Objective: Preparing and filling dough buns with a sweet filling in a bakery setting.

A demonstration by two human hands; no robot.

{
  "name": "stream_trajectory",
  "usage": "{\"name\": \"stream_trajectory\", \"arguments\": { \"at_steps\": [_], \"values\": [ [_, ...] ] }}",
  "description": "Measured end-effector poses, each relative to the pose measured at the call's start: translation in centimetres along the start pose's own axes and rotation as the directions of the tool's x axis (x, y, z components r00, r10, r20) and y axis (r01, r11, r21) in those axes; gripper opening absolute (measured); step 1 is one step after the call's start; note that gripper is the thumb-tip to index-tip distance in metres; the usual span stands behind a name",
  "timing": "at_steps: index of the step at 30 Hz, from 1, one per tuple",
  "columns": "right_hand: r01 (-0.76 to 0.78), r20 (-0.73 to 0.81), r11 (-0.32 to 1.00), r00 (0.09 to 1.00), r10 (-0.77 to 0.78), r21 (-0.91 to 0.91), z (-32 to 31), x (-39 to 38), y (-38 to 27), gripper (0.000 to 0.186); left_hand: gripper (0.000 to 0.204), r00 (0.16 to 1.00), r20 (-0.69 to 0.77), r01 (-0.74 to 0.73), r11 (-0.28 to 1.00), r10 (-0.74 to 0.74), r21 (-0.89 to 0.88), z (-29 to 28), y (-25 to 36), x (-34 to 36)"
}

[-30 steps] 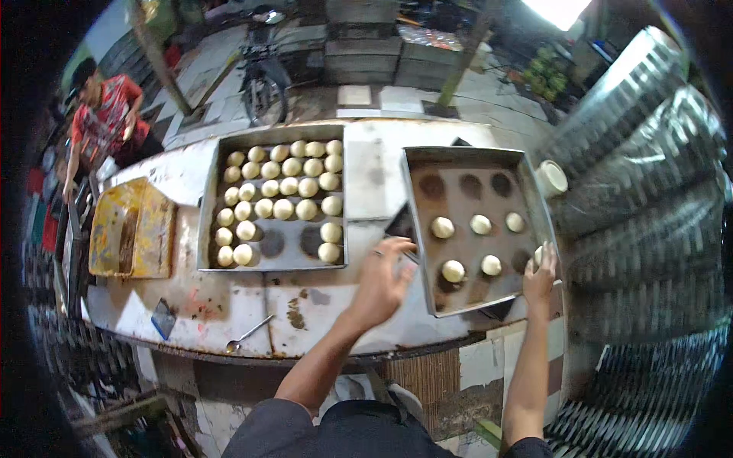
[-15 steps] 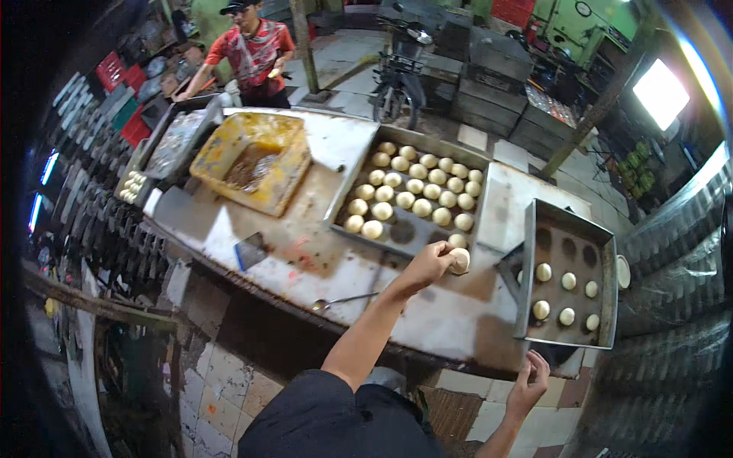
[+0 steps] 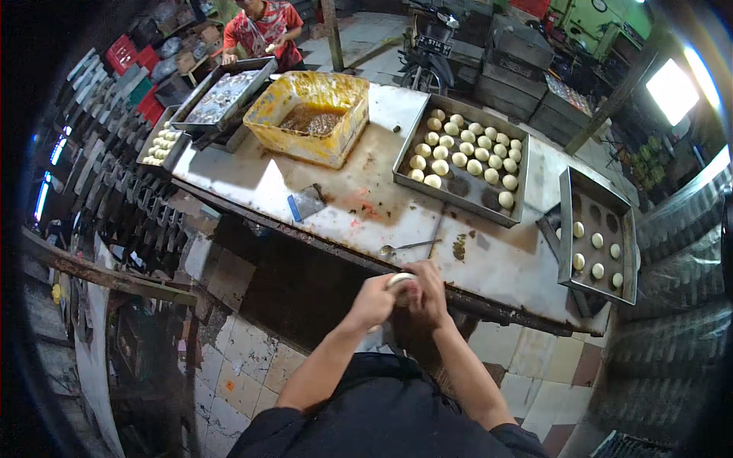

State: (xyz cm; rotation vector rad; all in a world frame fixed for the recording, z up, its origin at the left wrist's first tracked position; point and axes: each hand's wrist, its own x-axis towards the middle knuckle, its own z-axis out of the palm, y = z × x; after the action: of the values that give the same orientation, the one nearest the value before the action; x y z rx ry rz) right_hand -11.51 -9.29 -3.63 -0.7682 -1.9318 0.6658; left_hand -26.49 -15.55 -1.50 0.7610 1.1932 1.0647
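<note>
Now my left hand (image 3: 372,302) and right hand (image 3: 431,291) clasp a cream dough ball (image 3: 398,280), the right grey metal tray (image 3: 586,251) two-thirds filled, far row bare.

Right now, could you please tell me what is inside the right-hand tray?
The right-hand tray holds six dough balls, with dark round patches on its floor. Whatever lies directly beneath each ball is covered.

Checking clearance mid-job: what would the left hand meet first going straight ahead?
Past the pale ball it seems to touch, the left hand would likely meet the right hand; depth is unclear.
</note>
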Motion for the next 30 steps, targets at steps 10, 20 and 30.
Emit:
{"name": "stream_trajectory", "arguments": {
  "at_steps": [10,20,30],
  "values": [
    [0.255,0.470,0.743,0.878,0.091,-0.619,5.2,5.3,10.5,0.014,0.028,0.917,-0.398,-0.244,0.824,0.025,-0.512,-19.6,4.0,-0.5],
    [0.005,0.246,0.924,0.964,0.096,-0.381,17.9,39.2,2.8,0.009,0.037,0.961,-0.226,-0.250,0.850,0.160,-0.464,-40.7,11.6,10.2],
    [0.350,0.727,0.689,0.574,0.378,-0.634,34.1,50.1,14.0,0.013,0.029,0.964,-0.267,-0.125,0.887,0.002,-0.444,-47.6,16.3,16.4]
  ]
}}
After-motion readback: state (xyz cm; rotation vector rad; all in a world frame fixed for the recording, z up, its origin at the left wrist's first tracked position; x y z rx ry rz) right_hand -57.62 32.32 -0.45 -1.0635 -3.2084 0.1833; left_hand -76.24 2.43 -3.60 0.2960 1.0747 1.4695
